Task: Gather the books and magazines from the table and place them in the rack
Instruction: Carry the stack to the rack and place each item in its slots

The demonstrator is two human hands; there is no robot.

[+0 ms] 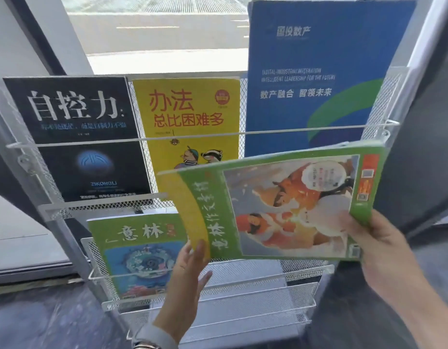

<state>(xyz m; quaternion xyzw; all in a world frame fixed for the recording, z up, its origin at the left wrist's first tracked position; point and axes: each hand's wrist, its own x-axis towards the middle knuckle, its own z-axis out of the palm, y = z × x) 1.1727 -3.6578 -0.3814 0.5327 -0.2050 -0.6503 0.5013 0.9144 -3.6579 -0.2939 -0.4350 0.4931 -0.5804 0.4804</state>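
A white wire-mesh rack (pixel 243 293) stands in front of me. Its top shelf holds a black book (pixel 74 137), a yellow book (pixel 190 122) and a tall blue brochure (pixel 313 76). On the lower shelf, at the left, stands a green magazine (pixel 137 250). A second green magazine (pixel 280 207) with an orange picture hangs sideways in front of the rack, over the lower shelf's right half. My right hand (pixel 379 250) grips its right edge. My left hand (pixel 190 273) touches its lower left corner from below, fingers spread.
Behind the rack is a bright window (pixel 155 34) with dark frames. The rack's lowest tiers (pixel 243 313) carry nothing. A dark patterned floor (pixel 41 321) lies at the lower left, and a grey panel (pixel 424 147) stands on the right.
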